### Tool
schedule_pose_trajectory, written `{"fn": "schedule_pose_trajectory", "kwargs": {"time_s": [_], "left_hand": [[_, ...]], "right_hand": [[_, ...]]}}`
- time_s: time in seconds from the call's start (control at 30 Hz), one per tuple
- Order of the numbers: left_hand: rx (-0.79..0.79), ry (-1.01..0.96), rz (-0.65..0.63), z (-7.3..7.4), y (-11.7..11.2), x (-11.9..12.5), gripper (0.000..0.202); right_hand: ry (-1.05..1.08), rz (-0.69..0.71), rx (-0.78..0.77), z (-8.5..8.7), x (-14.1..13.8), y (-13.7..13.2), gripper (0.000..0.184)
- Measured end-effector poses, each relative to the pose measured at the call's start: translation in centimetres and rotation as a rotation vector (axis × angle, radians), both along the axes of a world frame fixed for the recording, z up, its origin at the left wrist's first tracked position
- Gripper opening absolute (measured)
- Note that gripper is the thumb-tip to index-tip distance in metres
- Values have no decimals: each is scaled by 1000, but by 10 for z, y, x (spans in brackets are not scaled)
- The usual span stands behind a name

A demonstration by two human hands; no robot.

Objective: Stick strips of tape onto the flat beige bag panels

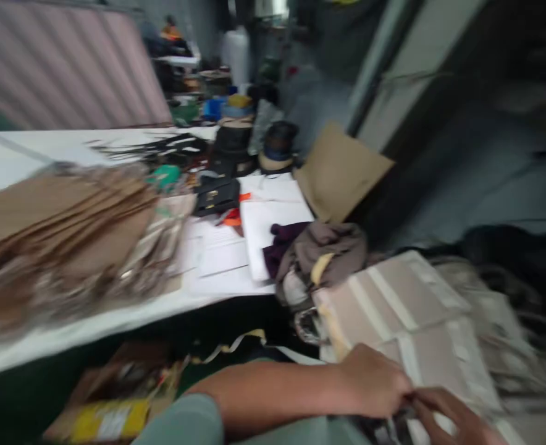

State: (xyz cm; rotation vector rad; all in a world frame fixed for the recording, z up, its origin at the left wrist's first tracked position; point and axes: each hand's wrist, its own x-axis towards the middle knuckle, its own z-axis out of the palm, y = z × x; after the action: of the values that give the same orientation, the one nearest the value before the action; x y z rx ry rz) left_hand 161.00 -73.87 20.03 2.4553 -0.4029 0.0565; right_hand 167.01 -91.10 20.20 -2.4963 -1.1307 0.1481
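Beige taped cardboard (pixel 393 303) slants upward from the left hand (pixel 370 380) and right hand (pixel 458 417), both curled at its edge; grip unclear.

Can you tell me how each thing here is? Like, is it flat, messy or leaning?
Left hand: curled at the boards' lower edge
Right hand: fingers bent, close to the left hand, blurred
Taped boards: lying tilted, strapped with white strips
Brown sheets: piled on the table
Cloth: crumpled in a heap
Papers: lying flat
Black pouch: lying on the papers
Tan card: leaning, tilted
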Motion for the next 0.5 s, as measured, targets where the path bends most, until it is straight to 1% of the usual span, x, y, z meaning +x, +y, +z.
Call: {"fn": "schedule_pose_trajectory", "kwargs": {"time_s": [0.03,0.07,0.13,0.2,0.23,0.3,0.33,0.43,0.5], "left_hand": [[28,-31,-20,4,5,6,18],[54,-71,-37,5,10,15,17],[100,-153,-88,6,18,43,15],[81,-222,-198,8,18,69,13],[50,-238,-252,9,15,79,12],[-38,-212,-320,9,8,96,12],[-82,-173,-322,8,5,104,13],[-205,-16,-255,1,-1,136,12],[-264,68,-240,-6,-5,162,10]], "right_hand": [[-17,-67,-14,6,4,-6,9],[29,-57,-49,12,10,-9,11],[56,-177,-104,19,27,-9,17],[67,-314,-108,26,46,-8,17],[75,-385,-80,29,55,-11,17],[95,-522,52,35,71,-21,16],[100,-583,146,38,80,-28,17],[81,-740,416,48,119,-50,25],[67,-849,518,54,155,-60,30]]}}
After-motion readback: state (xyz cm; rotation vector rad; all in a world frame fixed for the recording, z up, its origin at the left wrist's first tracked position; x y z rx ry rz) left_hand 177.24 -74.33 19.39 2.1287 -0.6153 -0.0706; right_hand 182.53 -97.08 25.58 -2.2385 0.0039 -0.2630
